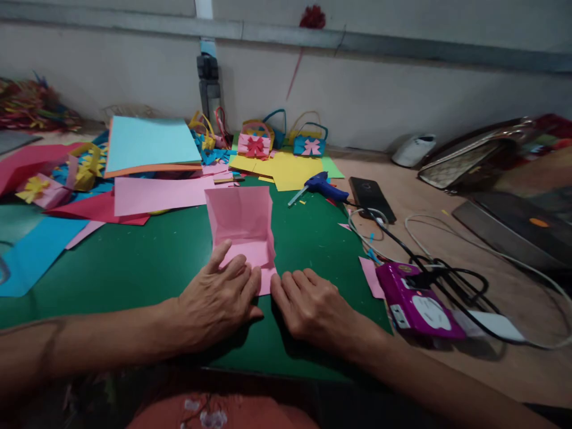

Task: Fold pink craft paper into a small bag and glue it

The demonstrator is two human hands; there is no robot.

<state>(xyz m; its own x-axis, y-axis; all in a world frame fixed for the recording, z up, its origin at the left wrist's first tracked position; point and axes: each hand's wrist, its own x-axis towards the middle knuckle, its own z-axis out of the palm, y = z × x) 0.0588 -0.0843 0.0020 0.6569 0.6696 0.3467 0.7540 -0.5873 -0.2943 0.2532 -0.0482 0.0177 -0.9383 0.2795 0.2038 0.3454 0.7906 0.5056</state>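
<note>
A folded sheet of pink paper (241, 208) lies on the green mat in front of me, its far part raised along a crease. My left hand (221, 295) rests over the near left of this paper, fingers spread and pressing on it. At the near right corner of the paper is my right hand (308, 301); its fingers are curled together against the paper's edge. The thumb of that hand is hidden.
A blue glue gun (324, 186) lies beyond the paper, near a black phone (372, 198). On the right sits a purple power box (417, 304) with tangled cables. Coloured sheets (154, 143) and small paper bags (255, 145) stand at the back.
</note>
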